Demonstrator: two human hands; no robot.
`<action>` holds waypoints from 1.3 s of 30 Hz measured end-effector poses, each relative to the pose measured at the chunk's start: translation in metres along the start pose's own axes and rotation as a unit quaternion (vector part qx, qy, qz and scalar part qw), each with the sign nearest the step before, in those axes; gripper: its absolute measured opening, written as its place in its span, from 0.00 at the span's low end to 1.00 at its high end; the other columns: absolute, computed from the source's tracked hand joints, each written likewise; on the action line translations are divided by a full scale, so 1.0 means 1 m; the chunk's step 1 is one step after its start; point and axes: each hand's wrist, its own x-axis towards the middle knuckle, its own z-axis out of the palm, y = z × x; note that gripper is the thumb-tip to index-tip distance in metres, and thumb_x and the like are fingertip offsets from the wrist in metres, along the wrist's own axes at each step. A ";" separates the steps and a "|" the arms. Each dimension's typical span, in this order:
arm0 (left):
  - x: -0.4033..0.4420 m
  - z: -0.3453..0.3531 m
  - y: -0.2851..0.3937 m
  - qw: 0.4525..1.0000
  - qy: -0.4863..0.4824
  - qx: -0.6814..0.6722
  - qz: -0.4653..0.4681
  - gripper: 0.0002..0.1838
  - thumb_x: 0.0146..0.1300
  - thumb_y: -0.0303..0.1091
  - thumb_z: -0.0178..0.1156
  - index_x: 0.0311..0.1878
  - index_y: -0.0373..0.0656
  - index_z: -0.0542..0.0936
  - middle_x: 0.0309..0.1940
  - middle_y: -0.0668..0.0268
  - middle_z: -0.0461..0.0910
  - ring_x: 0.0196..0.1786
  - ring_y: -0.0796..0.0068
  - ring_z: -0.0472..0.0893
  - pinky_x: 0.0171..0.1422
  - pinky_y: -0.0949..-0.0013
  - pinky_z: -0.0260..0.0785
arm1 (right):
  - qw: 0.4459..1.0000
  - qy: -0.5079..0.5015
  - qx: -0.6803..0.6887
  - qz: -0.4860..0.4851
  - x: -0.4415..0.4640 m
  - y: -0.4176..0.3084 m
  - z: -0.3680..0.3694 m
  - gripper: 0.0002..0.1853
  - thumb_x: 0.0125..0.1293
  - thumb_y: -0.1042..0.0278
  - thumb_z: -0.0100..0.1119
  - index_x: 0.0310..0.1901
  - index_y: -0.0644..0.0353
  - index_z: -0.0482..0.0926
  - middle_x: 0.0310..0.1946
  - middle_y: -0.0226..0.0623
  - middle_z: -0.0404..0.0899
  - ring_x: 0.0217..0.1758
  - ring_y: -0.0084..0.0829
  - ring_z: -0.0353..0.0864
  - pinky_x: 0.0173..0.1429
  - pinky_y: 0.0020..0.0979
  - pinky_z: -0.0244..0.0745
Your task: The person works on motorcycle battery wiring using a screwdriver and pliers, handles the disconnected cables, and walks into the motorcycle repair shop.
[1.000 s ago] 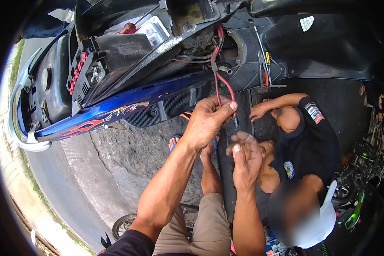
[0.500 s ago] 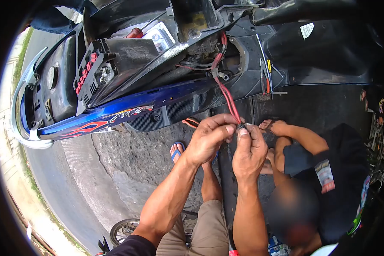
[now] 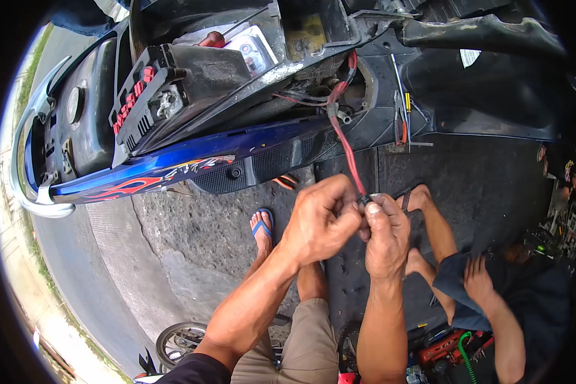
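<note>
A red cable (image 3: 347, 148) comes down out of an opening in the blue and black scooter body (image 3: 173, 168) and ends at a black wrapped tip (image 3: 365, 200). My right hand (image 3: 385, 233) pinches that black tip between thumb and fingers. Just left of it, my left hand (image 3: 323, 221) is closed with its fingers curled at the same spot; what it grips, if anything, is hidden behind the fingers. Both hands are close together below the scooter's edge.
Pliers and screwdrivers (image 3: 403, 109) lie on the black footboard. A red-handled screwdriver (image 3: 212, 40) rests up in the body. At the right a person (image 3: 493, 294) in dark clothes sits near a red tool (image 3: 445, 349) and green coil (image 3: 470, 358). A wheel (image 3: 176, 342) shows below.
My right hand came up to the cable's end and now pinches it beside my left hand. My left hand has turned with its fingers curled in. The person at the right has moved back.
</note>
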 end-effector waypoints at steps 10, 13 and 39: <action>-0.025 -0.001 -0.002 0.963 0.187 0.129 0.148 0.15 0.57 0.19 0.58 0.49 0.37 0.79 0.51 0.52 0.76 0.46 0.61 0.75 0.51 0.62 0.70 | 0.992 -0.015 -0.112 -0.064 0.003 -0.022 -0.004 0.14 0.72 0.64 0.50 0.30 0.63 0.74 0.21 0.24 0.67 0.23 0.15 0.62 0.27 0.23 0.58; 0.016 -0.026 0.022 0.928 0.030 0.252 0.273 0.21 0.55 0.20 0.62 0.54 0.41 0.80 0.59 0.53 0.75 0.50 0.58 0.75 0.52 0.61 0.70 | 0.988 -0.029 -0.130 -0.073 0.006 -0.024 -0.010 0.15 0.72 0.64 0.51 0.29 0.64 0.73 0.19 0.25 0.67 0.23 0.15 0.62 0.28 0.25 0.59; 0.058 -0.054 0.037 0.975 -0.172 0.096 0.104 0.12 0.70 0.36 0.59 0.41 0.35 0.80 0.31 0.57 0.79 0.33 0.61 0.81 0.38 0.63 0.72 | 0.929 0.003 -0.240 -0.282 0.035 -0.044 0.003 0.08 0.64 0.72 0.61 0.42 0.68 0.80 0.32 0.39 0.80 0.31 0.26 0.81 0.35 0.26 0.75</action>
